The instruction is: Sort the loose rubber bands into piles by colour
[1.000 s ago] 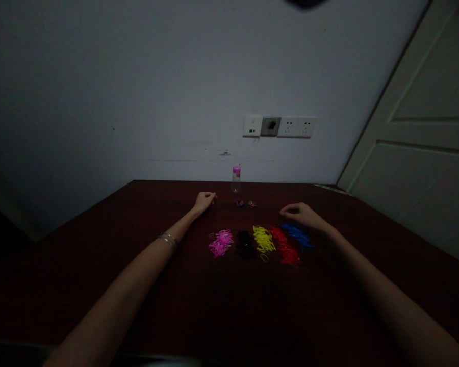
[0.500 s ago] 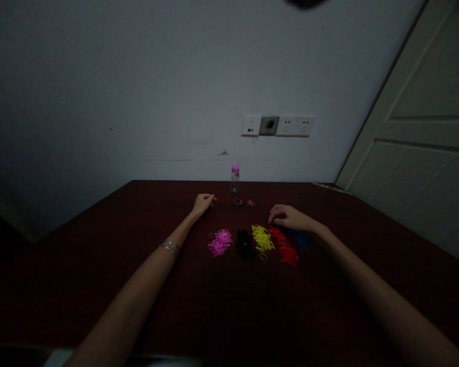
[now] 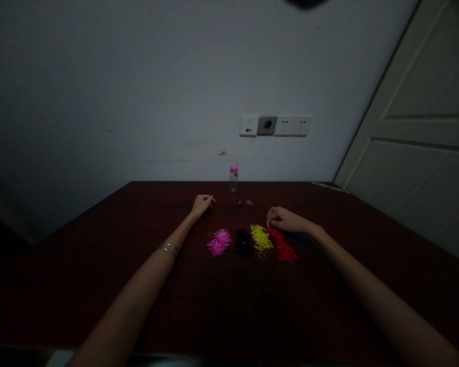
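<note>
Five piles of small bands lie in a row on the dark red table (image 3: 214, 295): pink (image 3: 219, 242), black (image 3: 244, 243), yellow (image 3: 260, 238), red (image 3: 284, 247) and blue (image 3: 301, 238), the last partly hidden by my right wrist. My right hand (image 3: 284, 219) is at the far end of the red pile, fingertips pinched together on or just over it; whatever they hold is too small to make out. My left hand (image 3: 203, 203) rests on the table beyond the pink pile, fingers curled closed, their contents hidden.
A clear bottle with a pink cap (image 3: 233, 178) stands near the wall. Two small clusters of mixed-colour bands (image 3: 237, 202) (image 3: 250, 203) lie in front of it. Sockets (image 3: 275, 125) are on the wall, and a panelled door (image 3: 413, 127) is at the right.
My right hand has dipped slightly towards the red pile, its fingertips now at the pile's far end. The left hand keeps its place, and the whole view has shifted a little.
</note>
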Available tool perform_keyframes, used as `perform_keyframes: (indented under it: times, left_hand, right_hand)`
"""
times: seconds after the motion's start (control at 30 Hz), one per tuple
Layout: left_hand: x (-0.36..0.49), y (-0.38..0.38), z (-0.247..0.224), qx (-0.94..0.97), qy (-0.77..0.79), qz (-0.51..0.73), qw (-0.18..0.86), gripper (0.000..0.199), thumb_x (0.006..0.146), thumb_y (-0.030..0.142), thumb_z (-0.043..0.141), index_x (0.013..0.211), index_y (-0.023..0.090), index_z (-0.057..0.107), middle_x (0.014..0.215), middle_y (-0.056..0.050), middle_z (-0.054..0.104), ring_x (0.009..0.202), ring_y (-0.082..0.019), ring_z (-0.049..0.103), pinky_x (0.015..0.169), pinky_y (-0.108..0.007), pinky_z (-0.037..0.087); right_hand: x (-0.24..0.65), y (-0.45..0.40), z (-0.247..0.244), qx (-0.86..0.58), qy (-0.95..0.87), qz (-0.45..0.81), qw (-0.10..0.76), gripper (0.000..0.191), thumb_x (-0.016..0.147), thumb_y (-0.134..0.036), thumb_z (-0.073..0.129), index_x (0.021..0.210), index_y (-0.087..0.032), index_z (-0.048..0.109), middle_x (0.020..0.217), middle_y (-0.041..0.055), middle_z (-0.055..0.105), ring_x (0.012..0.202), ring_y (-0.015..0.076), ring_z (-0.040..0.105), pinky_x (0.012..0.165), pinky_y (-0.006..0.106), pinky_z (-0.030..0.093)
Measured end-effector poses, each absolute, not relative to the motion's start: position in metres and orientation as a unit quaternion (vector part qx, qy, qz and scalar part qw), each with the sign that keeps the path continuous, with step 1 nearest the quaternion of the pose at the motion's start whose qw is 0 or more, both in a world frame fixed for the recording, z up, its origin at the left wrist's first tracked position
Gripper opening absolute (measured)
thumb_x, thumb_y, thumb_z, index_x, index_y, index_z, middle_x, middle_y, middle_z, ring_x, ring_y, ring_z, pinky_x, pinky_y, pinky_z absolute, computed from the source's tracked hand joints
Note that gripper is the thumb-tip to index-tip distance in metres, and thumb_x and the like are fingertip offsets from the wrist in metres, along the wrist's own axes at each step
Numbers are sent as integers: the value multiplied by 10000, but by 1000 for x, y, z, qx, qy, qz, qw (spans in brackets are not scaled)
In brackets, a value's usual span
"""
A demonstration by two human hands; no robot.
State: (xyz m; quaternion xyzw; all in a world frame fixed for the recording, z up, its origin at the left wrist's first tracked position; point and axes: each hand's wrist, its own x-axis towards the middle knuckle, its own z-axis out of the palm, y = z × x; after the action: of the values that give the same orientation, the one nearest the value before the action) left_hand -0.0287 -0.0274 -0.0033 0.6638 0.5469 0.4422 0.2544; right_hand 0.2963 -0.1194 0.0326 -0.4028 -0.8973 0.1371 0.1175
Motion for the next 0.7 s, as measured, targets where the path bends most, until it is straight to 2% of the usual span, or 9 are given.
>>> perform_keyframes:
  times: [0.27, 0.4, 0.53, 0.7]
  left_hand:
    - [-31, -24, -7, 668, 538, 445, 259, 354, 740, 395, 454, 671, 119, 664, 463, 24, 483, 466, -98, 441, 511, -215, 325]
    - [-31, -25, -7, 668, 540, 445, 254, 358, 738, 403, 456, 674, 120, 666, 462, 21, 487, 473, -103, 450, 519, -216, 330]
    - [-31, -24, -7, 673, 537, 442, 251, 360, 746, 398, 447, 673, 120, 664, 465, 18, 489, 483, -105, 462, 526, -215, 336]
    - [-32, -24, -8, 671, 543, 441, 247, 355, 745, 396, 449, 679, 125, 668, 466, 18, 498, 479, -106, 462, 520, -214, 336]
  right_hand:
    - [300, -122, 35, -404, -893, 144, 138, 241, 735, -172, 472, 791, -164, 706, 869, 74, 635, 851, 191, 572, 823, 299, 412]
    - [307, -124, 43, -435, -864, 195, 160, 207, 715, -240, 545, 847, -169, 688, 937, 74, 630, 862, 189, 576, 799, 298, 431]
    - [308, -125, 44, -459, -837, 258, 147, 286, 676, -342, 622, 893, -161, 669, 872, 66, 659, 772, 180, 591, 684, 278, 452]
    - [303, -124, 39, -450, -849, 244, 130, 311, 639, -382, 652, 850, -155, 683, 804, 58, 665, 720, 172, 588, 647, 270, 439]
